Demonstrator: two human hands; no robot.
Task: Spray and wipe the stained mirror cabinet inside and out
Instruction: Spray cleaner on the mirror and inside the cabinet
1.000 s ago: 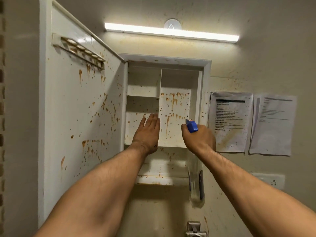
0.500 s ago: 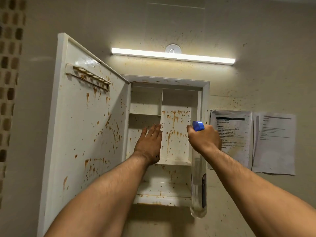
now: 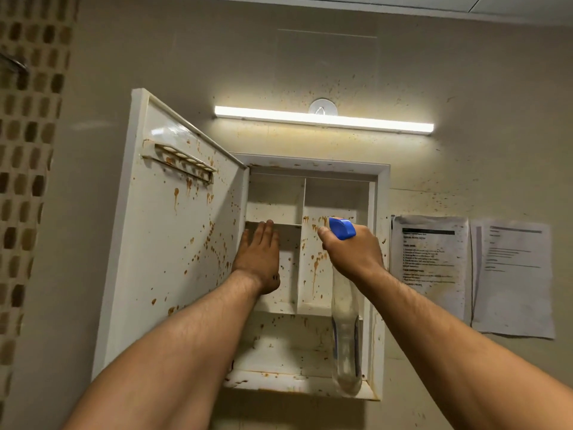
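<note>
White cabinet shelves [image 3: 276, 309], brown splatters [image 3: 315, 265]

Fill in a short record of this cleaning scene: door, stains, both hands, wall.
Door: cabinet door swung open to the left
Stains: brown splashes on the door and inside the cabinet
Hands: left hand flat, fingers straight, in the left compartment; right hand holds the spray bottle, blue head up
Wall: two papers right of the cabinet; light lit above

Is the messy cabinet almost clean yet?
Not nearly. Done: the door is swung open. In hand: the right hand grips the spray bottle, aimed into the cabinet, while the left hand reaches flat-fingered into the left compartment. Left: brown stains cover the door and shelves; no wiped patch or cloth shows.
</note>
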